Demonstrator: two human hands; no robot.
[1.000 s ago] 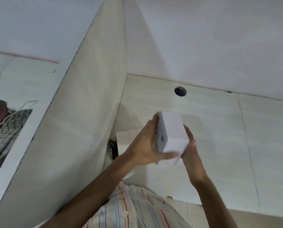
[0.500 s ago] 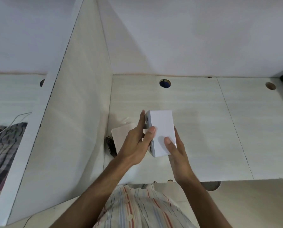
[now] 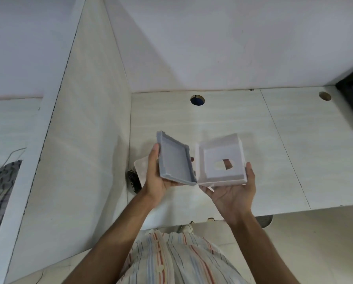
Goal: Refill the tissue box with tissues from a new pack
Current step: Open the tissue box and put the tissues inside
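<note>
No text is readable — white marks on dark object (image 3: 133,182) blurred.

The pale wood-grain desk (image 3: 243,124) has one round cable hole (image 3: 197,100) near the partition (image 3: 85,140) and another far from it. Just beside the partition lie a flat white packet (image 3: 140,166) and a small black object (image 3: 133,182).

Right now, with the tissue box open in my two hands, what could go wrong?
1. The white half seems to lie loosely on your right hand, above the desk; a tilt could drop it.
2. Your left hand grips the grey half, so both hands are busy. Reaching for the white pack behind it could make you fumble one half.
</note>
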